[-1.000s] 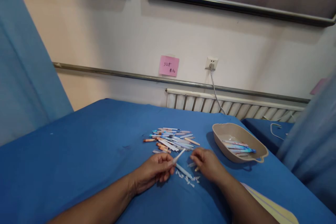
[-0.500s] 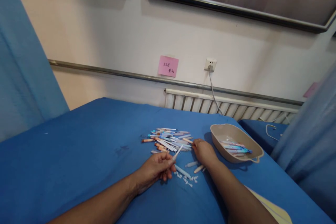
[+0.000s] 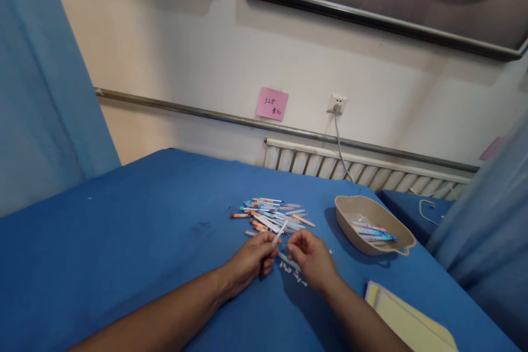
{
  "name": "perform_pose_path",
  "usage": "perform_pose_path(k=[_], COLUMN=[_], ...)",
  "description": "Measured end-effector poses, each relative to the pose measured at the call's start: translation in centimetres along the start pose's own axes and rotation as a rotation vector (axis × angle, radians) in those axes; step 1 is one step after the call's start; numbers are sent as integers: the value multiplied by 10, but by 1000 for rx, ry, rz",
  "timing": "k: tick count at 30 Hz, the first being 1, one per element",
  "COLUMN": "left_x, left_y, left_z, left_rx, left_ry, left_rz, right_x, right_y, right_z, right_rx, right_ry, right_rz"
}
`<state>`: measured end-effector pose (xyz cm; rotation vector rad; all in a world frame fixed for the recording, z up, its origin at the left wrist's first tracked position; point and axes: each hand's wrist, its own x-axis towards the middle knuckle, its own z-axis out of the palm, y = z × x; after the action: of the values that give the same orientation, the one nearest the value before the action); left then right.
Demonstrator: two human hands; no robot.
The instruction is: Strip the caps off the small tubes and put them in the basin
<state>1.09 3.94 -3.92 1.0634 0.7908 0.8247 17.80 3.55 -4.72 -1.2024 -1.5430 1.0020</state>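
My left hand pinches a thin white pen that tilts up and to the right. My right hand sits just right of it, fingers curled in a pinch close to the pen's lower end; what it holds is too small to make out. Both hands rest on the blue tablecloth. A pile of coloured pens lies just beyond the hands. Small white caps are scattered under the right hand.
A beige oval tray with a few pens in it stands to the right. A yellow pad lies at the near right edge. A radiator, a wall socket with a cable and a pink note are behind the table.
My right hand has drawn back from the pen pile to beside the left hand's pen. The view has shifted slightly; the left hand keeps its hold.
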Motion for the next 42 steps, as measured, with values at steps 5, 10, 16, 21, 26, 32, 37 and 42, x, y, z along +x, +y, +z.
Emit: perform_pose_path(k=[5,10,16,21,26,32,37,42], left_x=[-7,-6,-3,-1,-2,-7,-10,-11], left_y=[-1,-3,-5,-6,-6,-1,6,9], left_z=[9,10,7,9,12,13,16,19], left_rx=[109,237,348,417,483,440,319,288], left_ry=[-45,-14,-12,7,-20,8,66,71], left_rz=[27,36,27,63,119,59,38,28], right_x=[-13,-13,-12,-11,-10,-3,4,-2], right_y=[6,7,5,0,-5,-6,-7,-9], right_z=[8,1,-2,2,4,-23,-45,-37], right_rx=[109,130,168,350,389,475,564,458], right_ry=[-30,-25,-52,-6,-20,231,392,329], right_rz=[43,6,0,35,88,86,33,29])
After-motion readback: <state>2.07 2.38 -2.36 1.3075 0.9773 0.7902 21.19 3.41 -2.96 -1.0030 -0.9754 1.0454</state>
